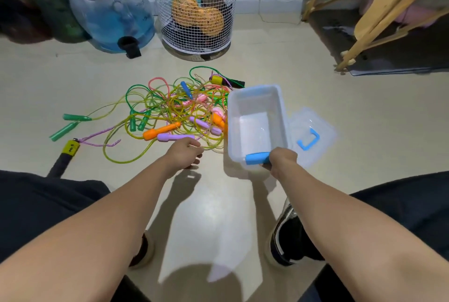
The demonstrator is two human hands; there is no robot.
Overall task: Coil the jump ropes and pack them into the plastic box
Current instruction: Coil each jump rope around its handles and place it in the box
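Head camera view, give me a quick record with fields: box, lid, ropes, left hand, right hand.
box: clear plastic box, open, nothing inside, beside the rope pile
lid: clear lid with blue handle, flipped open to the box's right
ropes: tangled jump ropes loose on the floor, none coiled
left hand: left hand held over the pile's near edge, fingers relaxed, holding nothing
right hand: right hand grips the box's near end at its blue latch
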